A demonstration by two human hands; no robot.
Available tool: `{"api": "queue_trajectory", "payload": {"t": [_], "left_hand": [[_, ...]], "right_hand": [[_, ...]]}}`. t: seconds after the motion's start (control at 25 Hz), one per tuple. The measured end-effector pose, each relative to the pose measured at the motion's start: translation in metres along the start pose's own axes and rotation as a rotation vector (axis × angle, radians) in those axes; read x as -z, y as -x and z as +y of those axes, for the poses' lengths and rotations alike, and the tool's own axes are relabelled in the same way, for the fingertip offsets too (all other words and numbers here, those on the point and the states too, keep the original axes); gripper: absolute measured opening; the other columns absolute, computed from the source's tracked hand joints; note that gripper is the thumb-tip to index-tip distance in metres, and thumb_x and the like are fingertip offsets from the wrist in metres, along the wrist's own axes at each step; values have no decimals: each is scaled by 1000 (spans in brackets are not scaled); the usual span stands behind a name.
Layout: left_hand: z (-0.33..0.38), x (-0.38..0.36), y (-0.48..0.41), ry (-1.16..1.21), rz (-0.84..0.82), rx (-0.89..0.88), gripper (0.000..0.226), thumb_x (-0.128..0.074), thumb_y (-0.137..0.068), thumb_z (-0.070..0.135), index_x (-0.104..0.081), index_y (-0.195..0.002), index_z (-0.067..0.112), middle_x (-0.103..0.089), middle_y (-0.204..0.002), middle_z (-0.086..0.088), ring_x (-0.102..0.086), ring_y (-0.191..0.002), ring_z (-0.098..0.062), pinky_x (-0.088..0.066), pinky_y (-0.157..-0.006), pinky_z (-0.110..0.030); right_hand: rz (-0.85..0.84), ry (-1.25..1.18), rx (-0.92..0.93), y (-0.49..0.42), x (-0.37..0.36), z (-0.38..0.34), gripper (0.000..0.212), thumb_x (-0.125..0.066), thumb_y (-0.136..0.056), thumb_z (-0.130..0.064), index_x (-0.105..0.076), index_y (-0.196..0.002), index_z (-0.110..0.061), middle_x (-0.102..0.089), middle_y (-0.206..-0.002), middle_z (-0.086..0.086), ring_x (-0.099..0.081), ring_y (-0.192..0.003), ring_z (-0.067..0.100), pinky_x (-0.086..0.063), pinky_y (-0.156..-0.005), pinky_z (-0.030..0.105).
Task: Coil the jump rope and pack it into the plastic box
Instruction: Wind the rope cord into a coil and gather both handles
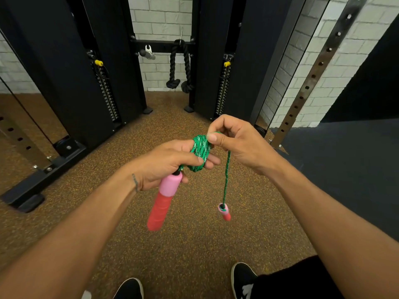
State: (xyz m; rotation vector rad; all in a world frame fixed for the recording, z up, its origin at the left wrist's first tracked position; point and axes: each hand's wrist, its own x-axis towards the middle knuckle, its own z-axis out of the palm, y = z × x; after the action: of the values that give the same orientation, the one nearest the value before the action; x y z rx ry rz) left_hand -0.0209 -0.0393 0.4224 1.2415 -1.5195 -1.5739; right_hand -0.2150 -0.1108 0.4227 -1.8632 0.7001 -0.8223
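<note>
A green jump rope (199, 151) is wound in several turns around the fingers of my left hand (170, 164). That hand also grips the top of one pink and red handle (165, 201), which points down toward me. My right hand (235, 141) pinches the rope at the top of the coil. From the right hand a short free length of rope (226, 180) hangs straight down. The second pink and red handle (224, 212) dangles at its end above the floor. No plastic box is in view.
I stand on brown speckled rubber flooring (183, 244), my black shoes (243, 279) at the bottom edge. A black cable machine (103, 61) with weight stacks rises ahead. A black triceps rope (179, 65) hangs between its columns. A dark mat (345, 169) lies to the right.
</note>
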Motion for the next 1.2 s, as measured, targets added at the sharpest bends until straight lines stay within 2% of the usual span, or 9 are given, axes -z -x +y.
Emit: {"api": "queue_trajectory", "payload": {"t": [0.16, 0.32, 0.48, 0.64, 0.8, 0.88, 1.0, 1.08, 1.2], "left_hand": [[3, -5, 2, 85, -49, 6, 36, -57, -91, 25, -60, -126, 17, -74, -119, 3, -66, -98, -3, -46, -52, -19], [0, -5, 2, 178, -123, -7, 45, -60, -88, 24, -58, -131, 15, -74, -116, -1, -67, -89, -2, -44, -49, -16], [-4, -3, 0, 295, -149, -49, 41, -58, -90, 21, -61, -131, 17, -73, -117, -6, -66, -89, -4, -44, -49, -16], [-4, -3, -1, 362, -169, -55, 37, -57, -90, 22, -67, -125, 14, -74, -110, -10, -66, -84, -6, -43, -47, -16], [-4, -4, -2, 430, -168, -99, 39, -54, -92, 29, -69, -123, 12, -74, -99, -6, -64, -76, -3, -43, -45, -15], [-3, -5, -3, 452, -181, -98, 37, -53, -92, 29, -71, -120, 11, -74, -96, -5, -64, -73, -3, -43, -44, -15], [-3, -5, -2, 420, -201, -94, 37, -54, -91, 29, -71, -119, 12, -74, -95, -5, -64, -73, -4, -43, -44, -15], [-3, -6, -3, 421, -161, -121, 39, -54, -92, 28, -68, -123, 10, -74, -97, -5, -63, -76, -4, -44, -45, -15], [-2, -4, -3, 489, -66, -155, 40, -57, -90, 28, -67, -123, 10, -74, -99, -5, -64, -75, -5, -44, -43, -15]], "right_hand": [[-4, -88, -24, -1, 3, 1, 8, -64, -92, -7, -62, -86, -11, -62, -75, -10, -57, -66, -2, -47, -61, 15], [-24, -259, -107, -2, 3, 6, 10, -62, -92, -16, -58, -85, -11, -62, -68, -13, -58, -62, 1, -48, -60, 17], [-63, -390, -186, -2, -5, 11, 25, -54, -89, -36, -56, -87, -11, -60, -61, -13, -51, -64, 8, -43, -66, 25], [-36, -519, -252, -4, -9, 12, 27, -54, -87, -38, -62, -83, -13, -64, -68, -5, -57, -67, 9, -47, -69, 27], [-40, -583, -255, -6, -13, 10, 32, -52, -88, -37, -75, -73, -20, -71, -73, -1, -64, -72, 12, -47, -80, 34], [-41, -574, -256, -6, -15, 10, 35, -51, -91, -37, -75, -73, -20, -72, -73, 0, -65, -73, 14, -46, -82, 36], [-40, -592, -287, -6, -18, 10, 38, -44, -102, -30, -66, -79, -11, -70, -69, 0, -66, -68, 11, -52, -75, 28], [-32, -599, -298, -7, -18, 12, 37, -41, -105, -27, -67, -85, -8, -70, -70, 1, -64, -68, 12, -52, -71, 26], [-40, -508, -311, -8, -19, 24, 27, -44, -103, -13, -65, -114, -1, -63, -80, 5, -50, -70, 14, -41, -69, 29]]}}
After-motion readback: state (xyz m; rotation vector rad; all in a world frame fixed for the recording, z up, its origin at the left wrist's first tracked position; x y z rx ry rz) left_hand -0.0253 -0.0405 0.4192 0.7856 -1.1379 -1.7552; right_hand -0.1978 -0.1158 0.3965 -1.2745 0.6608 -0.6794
